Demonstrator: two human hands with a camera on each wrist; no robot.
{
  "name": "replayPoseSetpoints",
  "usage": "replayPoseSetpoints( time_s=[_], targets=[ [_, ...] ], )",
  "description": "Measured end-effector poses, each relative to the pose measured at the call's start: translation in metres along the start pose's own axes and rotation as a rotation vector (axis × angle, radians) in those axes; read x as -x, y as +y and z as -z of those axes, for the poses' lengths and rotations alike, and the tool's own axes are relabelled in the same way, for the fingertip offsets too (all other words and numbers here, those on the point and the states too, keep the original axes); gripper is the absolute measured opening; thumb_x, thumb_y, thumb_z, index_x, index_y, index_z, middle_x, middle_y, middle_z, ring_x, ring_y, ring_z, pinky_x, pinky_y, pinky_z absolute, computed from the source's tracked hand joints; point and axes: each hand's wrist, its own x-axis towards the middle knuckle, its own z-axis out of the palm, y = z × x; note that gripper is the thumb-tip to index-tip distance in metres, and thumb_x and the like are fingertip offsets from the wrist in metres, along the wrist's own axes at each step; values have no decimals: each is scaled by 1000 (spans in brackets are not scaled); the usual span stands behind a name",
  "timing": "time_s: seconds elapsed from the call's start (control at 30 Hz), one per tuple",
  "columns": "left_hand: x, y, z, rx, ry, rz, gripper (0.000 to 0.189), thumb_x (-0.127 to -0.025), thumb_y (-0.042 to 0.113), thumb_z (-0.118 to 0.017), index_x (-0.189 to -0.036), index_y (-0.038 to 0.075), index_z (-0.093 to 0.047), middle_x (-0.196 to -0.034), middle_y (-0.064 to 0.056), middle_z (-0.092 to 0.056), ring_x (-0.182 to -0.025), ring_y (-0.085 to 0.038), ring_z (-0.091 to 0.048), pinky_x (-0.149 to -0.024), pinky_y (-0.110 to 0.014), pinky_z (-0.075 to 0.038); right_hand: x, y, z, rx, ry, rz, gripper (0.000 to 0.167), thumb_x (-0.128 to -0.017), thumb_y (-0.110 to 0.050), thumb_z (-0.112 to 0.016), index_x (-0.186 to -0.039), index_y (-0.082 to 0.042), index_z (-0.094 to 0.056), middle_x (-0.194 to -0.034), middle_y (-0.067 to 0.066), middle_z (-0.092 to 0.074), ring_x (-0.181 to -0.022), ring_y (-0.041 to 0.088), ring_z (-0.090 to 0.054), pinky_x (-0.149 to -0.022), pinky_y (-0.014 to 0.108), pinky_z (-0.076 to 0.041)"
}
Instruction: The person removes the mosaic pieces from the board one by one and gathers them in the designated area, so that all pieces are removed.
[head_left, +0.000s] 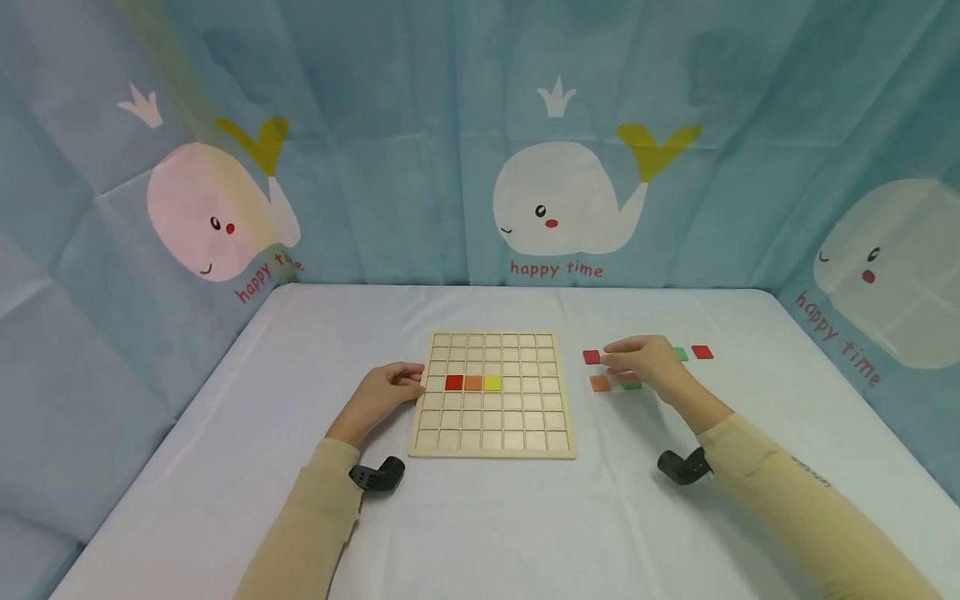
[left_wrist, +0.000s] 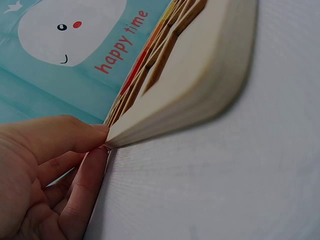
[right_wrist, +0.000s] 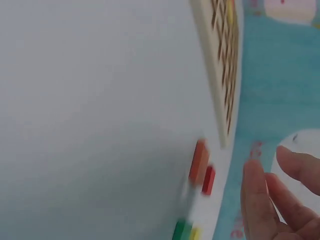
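Observation:
A square wooden grid board (head_left: 525, 417) lies flat on the white table. A red tile (head_left: 453, 382), an orange tile (head_left: 473, 382) and a yellow tile (head_left: 492, 382) sit side by side in one of its rows. My left hand (head_left: 381, 398) pinches the board's left edge between thumb and fingers; the wooden rim (left_wrist: 200, 95) shows close up in the left wrist view. To the right of the board, my right hand (head_left: 647, 362) hovers over loose tiles. Its thumb and fingers (right_wrist: 257, 195) are apart with nothing between them, and it partly hides some tiles.
Loose tiles lie right of the board: a red tile (head_left: 592, 357), an orange tile (head_left: 600, 383), a green tile (head_left: 632, 385), another green tile (head_left: 680, 354) and a red tile (head_left: 702, 352). Blue whale-print curtains (head_left: 390, 208) stand around the table (head_left: 480, 525).

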Motion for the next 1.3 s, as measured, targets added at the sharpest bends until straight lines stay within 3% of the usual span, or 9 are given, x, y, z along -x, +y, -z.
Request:
replayPoseSetpoints(
  time_s=[0.23, 0.63, 0.87, 1.17, 1.3],
  targets=[
    [0, 0, 1, -12, 2, -5, 47, -90, 19, -70, -134, 8, -61, -116, -7, -67, -104, -19, -60, -93, -34, -46, -5, -19, -35, -52, -63, -28, 39, -93, -24, -70, -122, 1, -67, -111, 16, -74, -79, 9, -71, -79, 28, -58],
    [3, -1, -1, -6, 4, 4, 45, -89, 17, -71, -132, 7, -62, -113, -7, -67, -99, -17, -59, -89, -30, -46, -7, -36, -80, -153, -162, 4, 28, -91, -12, -72, -113, 5, -69, -102, 16, -74, -77, 15, -74, -76, 29, -59],
    [2, 2, 1, 8, 5, -14, 45, -89, 17, -71, -133, 8, -62, -114, -8, -67, -101, -18, -61, -91, -32, -46, -12, -43, -92, -155, -178, 14, 26, -89, -13, -73, -110, 2, -71, -89, 9, -76, -72, 12, -72, -72, 27, -59],
    [1, 3, 2, 25, -4, -22, 44, -90, 16, -71, -133, 7, -61, -115, -9, -67, -101, -18, -61, -91, -33, -47, -15, -45, -105, -165, -206, -31, 25, -87, -12, -76, -108, 2, -71, -87, 8, -75, -67, 12, -71, -70, 27, -59],
    [2, 2, 2, 22, -5, -21, 44, -91, 16, -71, -132, 6, -62, -114, -9, -67, -100, -16, -61, -91, -33, -47, -13, -46, -109, -150, -224, -9, 24, -86, -10, -76, -107, 2, -72, -87, 7, -75, -65, 11, -70, -69, 27, -59]
  ],
)
